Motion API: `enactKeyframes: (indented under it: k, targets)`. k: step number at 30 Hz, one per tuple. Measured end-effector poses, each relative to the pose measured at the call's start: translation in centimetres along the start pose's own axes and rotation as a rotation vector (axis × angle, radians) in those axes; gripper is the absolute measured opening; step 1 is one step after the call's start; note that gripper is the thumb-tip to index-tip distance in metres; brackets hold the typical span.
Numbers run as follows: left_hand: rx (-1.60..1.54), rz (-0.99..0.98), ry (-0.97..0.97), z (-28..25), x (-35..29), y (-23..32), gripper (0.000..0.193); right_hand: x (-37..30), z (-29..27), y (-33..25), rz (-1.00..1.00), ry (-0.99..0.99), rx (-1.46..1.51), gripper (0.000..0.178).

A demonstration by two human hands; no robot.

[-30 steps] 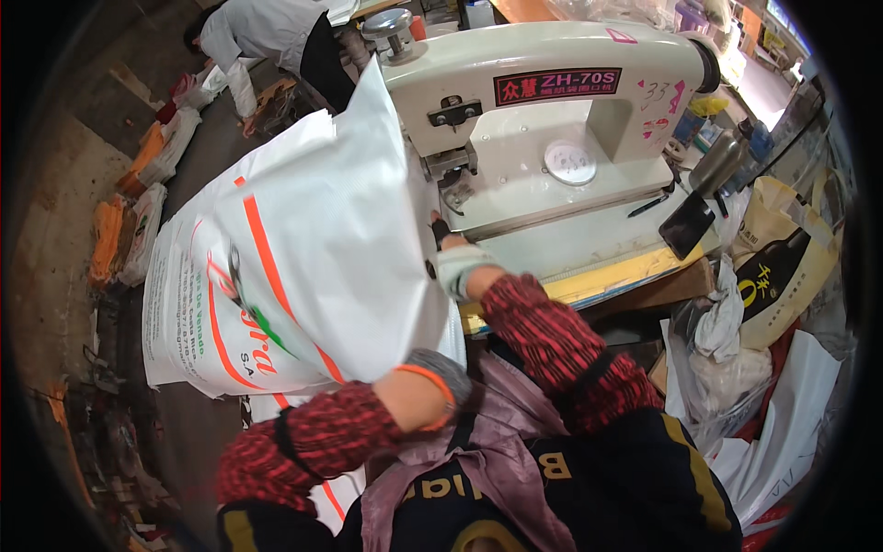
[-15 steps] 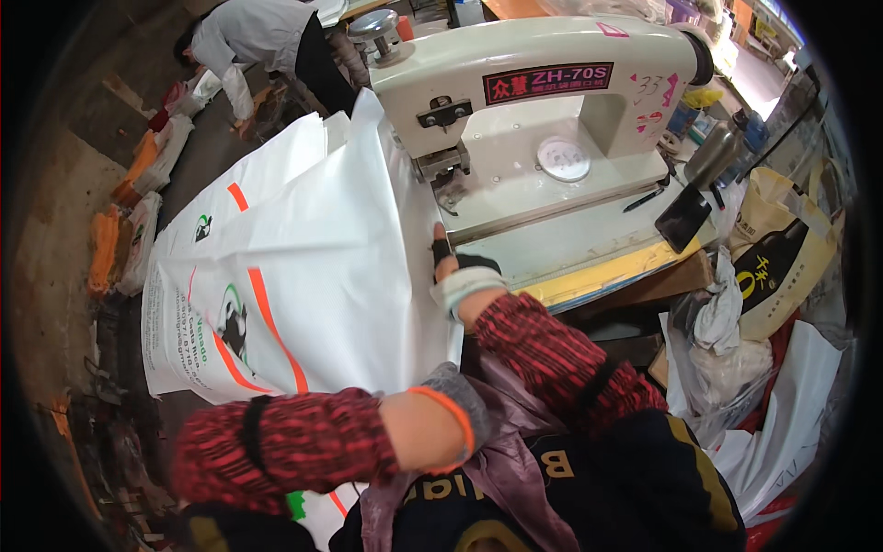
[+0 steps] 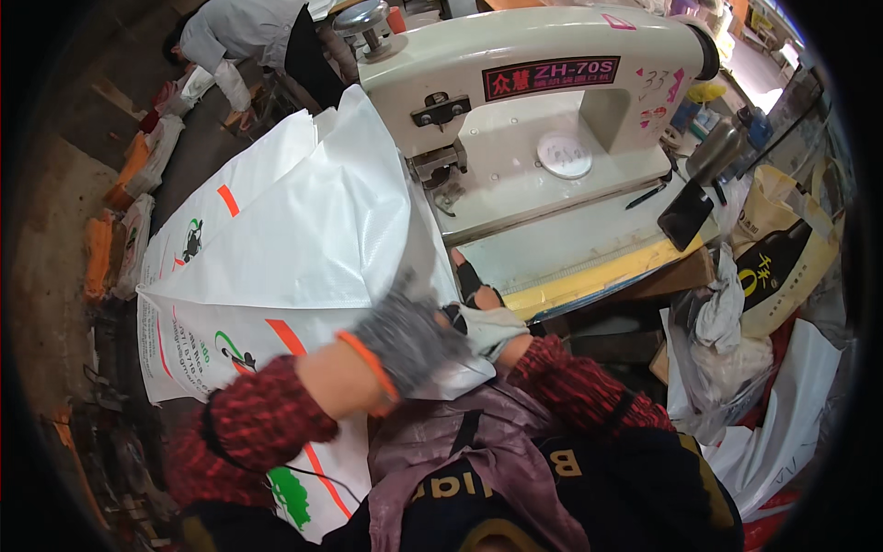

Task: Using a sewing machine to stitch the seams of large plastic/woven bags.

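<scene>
While the white sack (image 3: 267, 239) lies left of the frame's centre beside the sewing machine (image 3: 524, 51), presumably keeping its edge within reach, the blurred left hand (image 3: 409, 340) and right hand (image 3: 492, 322) overlap near its lower-right corner, their fingers' grip impossible to tell.

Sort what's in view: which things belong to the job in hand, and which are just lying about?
In the job:
white printed sack, beside the machine
sewing machine
gloved left hand, blurred, over the sack
gloved right hand, at the sack's edge

Lying about:
black smartphone
pen
metal bottle
beige tote bag
</scene>
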State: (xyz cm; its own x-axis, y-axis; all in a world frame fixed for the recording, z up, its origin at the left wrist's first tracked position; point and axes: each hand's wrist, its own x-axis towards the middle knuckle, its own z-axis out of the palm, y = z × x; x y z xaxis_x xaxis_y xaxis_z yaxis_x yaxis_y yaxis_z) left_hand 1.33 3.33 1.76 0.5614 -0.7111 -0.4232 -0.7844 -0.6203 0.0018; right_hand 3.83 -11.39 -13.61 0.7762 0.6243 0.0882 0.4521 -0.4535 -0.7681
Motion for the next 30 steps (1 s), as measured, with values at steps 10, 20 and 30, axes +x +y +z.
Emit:
enactKeyframes:
  k: [10,20,30]
  targets:
    - [-0.012,0.132,-0.293,-3.4,-4.6,6.2,0.016,4.0,0.6,0.5,0.174,-0.085,-0.384,0.068]
    - [-0.085,-0.264,0.089,5.6,5.5,0.6,0.014,7.1,-0.2,0.9,0.250,0.116,0.350,0.045]
    - [0.178,-0.645,-0.026,1.1,8.5,-17.4,0.023,5.3,-2.3,2.1,0.356,0.183,1.063,0.036]
